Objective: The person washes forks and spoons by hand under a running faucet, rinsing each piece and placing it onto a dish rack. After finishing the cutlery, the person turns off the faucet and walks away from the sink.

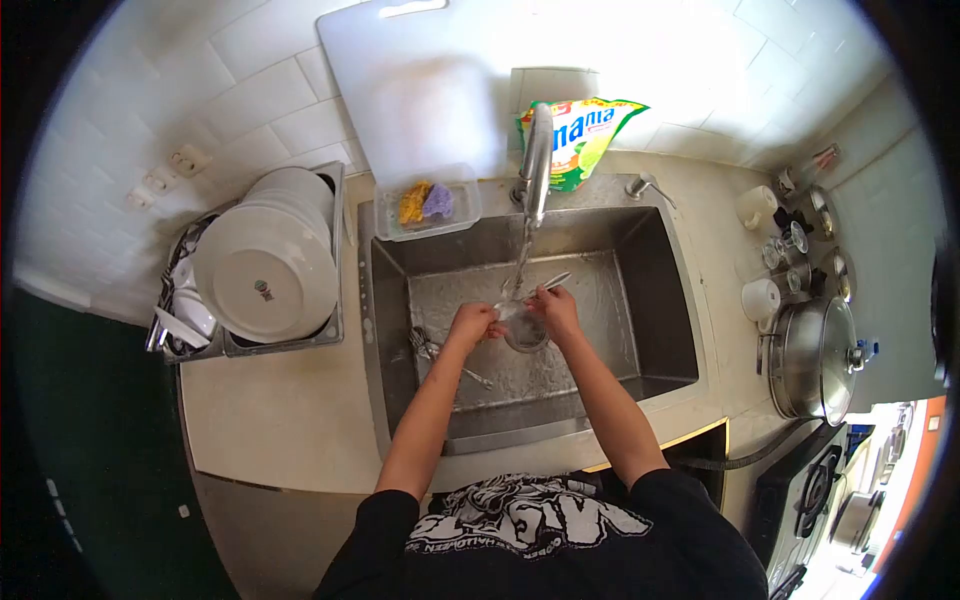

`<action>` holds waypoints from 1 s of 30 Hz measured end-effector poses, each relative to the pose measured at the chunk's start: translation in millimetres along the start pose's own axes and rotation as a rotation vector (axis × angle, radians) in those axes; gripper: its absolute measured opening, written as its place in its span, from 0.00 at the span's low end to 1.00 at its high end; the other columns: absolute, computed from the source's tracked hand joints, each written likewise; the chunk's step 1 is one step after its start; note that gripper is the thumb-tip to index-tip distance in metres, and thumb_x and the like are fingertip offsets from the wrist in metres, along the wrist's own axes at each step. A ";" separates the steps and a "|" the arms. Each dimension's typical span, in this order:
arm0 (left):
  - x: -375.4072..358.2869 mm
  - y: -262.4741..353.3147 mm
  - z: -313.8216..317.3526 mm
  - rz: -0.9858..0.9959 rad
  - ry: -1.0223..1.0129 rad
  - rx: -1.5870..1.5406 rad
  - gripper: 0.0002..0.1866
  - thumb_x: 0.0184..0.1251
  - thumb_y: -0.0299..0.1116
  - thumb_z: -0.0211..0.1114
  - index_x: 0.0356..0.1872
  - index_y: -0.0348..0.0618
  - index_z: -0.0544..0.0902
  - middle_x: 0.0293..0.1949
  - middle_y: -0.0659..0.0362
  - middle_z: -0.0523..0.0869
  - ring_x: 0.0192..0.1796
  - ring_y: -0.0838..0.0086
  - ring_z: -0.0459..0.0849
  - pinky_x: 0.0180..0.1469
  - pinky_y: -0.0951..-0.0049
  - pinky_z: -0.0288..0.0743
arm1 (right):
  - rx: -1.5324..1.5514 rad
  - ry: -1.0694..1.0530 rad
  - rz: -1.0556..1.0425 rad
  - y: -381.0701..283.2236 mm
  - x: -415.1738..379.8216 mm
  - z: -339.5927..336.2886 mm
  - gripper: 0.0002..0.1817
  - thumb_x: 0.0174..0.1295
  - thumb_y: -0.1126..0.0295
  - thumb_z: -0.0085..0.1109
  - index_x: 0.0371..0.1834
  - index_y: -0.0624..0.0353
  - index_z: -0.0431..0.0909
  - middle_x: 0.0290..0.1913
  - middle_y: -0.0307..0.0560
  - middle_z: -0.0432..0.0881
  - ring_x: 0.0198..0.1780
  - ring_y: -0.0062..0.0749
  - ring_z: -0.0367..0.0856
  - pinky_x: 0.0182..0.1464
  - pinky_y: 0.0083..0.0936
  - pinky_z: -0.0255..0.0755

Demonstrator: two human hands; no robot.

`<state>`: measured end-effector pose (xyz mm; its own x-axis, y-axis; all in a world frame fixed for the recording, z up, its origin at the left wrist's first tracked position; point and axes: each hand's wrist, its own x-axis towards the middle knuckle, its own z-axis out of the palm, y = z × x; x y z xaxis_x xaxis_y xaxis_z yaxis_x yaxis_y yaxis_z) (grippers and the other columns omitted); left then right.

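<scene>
Over the sink point(640, 355), my left hand point(478, 326) and my right hand point(554, 308) are close together under the water running from the faucet point(538, 160). My right hand is closed on a shiny metal spoon point(558, 281), whose one end sticks out up and to the right. The fingers of my left hand pinch its other end, which is partly hidden by water and fingers. Just below the hands, a round clear bowl or cup point(526, 336) stands on the sink bottom. Several pieces of cutlery point(474, 377) lie left of it, partly behind my left hand and forearm.
Left of the sink, a dish rack point(340, 250) holds white plates point(265, 275). Behind it are a clear tub point(460, 215) with sponges point(425, 202), a detergent pouch point(585, 140) and a soap dispenser point(645, 186). Cups point(760, 298) and a lidded pot point(800, 360) stand right.
</scene>
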<state>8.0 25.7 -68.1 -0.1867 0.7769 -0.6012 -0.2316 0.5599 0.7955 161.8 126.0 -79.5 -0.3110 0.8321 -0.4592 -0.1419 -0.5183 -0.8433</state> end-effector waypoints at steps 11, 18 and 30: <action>-15.4 -3.8 -1.9 0.088 0.397 0.322 0.09 0.55 0.30 0.62 0.26 0.31 0.80 0.18 0.53 0.83 0.18 0.72 0.83 0.20 0.74 0.76 | 0.331 -0.011 0.496 84.0 5.7 42.3 0.10 0.59 0.68 0.53 0.36 0.65 0.71 0.31 0.48 0.74 0.28 0.38 0.74 0.27 0.34 0.71; -19.6 6.8 6.8 0.187 0.424 0.381 0.11 0.57 0.32 0.60 0.23 0.33 0.80 0.16 0.53 0.82 0.16 0.72 0.82 0.20 0.74 0.75 | 0.551 -0.090 0.425 79.9 18.4 40.2 0.11 0.67 0.65 0.44 0.40 0.62 0.71 0.36 0.46 0.78 0.35 0.36 0.77 0.41 0.31 0.73; -57.0 23.6 -2.9 0.224 0.569 0.355 0.10 0.59 0.31 0.59 0.25 0.34 0.79 0.16 0.55 0.82 0.16 0.72 0.81 0.20 0.72 0.73 | 0.737 -0.058 0.328 65.1 25.8 63.0 0.09 0.66 0.65 0.46 0.41 0.57 0.72 0.37 0.42 0.79 0.39 0.33 0.79 0.41 0.30 0.74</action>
<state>10.4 -6.2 -15.2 -0.6858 0.6677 -0.2895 0.1780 0.5396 0.8229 85.3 101.4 -128.6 -0.4898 0.6144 -0.6185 -0.6119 -0.7476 -0.2580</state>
